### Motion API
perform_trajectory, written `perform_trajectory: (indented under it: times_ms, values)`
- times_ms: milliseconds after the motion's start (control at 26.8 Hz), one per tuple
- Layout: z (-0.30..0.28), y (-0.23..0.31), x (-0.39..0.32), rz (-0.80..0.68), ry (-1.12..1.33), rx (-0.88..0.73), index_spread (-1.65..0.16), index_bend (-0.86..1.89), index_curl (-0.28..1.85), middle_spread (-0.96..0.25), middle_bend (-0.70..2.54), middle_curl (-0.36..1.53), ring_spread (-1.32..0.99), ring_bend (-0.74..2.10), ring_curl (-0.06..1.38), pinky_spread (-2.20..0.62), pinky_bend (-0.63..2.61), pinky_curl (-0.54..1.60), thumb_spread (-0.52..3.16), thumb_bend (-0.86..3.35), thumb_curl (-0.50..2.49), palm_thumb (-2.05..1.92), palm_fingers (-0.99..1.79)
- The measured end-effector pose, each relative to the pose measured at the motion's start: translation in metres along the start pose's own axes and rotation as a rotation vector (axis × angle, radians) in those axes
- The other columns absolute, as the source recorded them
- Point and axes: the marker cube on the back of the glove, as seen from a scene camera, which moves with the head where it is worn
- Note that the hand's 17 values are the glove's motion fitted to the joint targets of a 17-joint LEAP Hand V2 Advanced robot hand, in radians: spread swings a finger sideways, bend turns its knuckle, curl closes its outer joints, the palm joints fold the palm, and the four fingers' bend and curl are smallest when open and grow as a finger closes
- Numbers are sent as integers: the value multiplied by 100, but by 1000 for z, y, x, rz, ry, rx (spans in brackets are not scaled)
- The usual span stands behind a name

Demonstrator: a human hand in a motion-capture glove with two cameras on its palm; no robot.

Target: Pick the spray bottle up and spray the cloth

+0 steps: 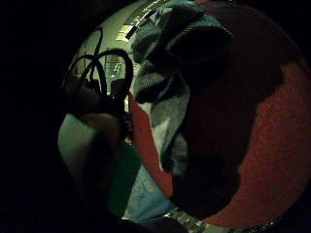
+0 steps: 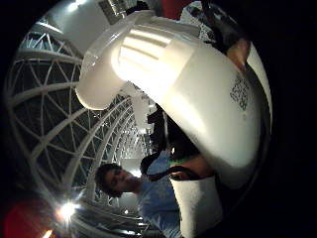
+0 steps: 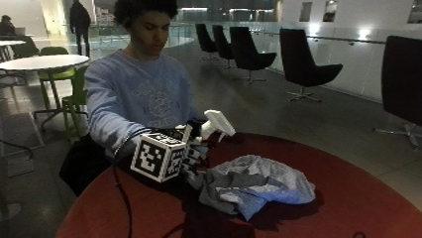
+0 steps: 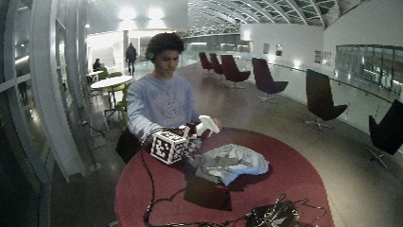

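The spray bottle is plain white. The cloth is pale grey-blue, darker in its folds, with no pattern to be seen. The table is dark red. The hand wears a black glove.

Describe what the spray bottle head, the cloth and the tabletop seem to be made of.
Spray bottle head, gripped by the right hand: looks like white moulded plastic, smooth with a soft sheen in the thumb-side palm view. Cloth: soft grey-blue fabric, crumpled in folds; the nap suggests terry or microfibre. Tabletop: red, matte, finely textured; the material cannot be told.
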Motion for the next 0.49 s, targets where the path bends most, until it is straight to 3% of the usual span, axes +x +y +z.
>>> perform_trajectory:
  times_ms: [485]
  values:
    - [6, -3, 5, 27, 10, -32, -25, 11, 25, -3, 41, 47, -2, 69, 44, 8, 40, 39, 112, -2, 41, 59, 117]
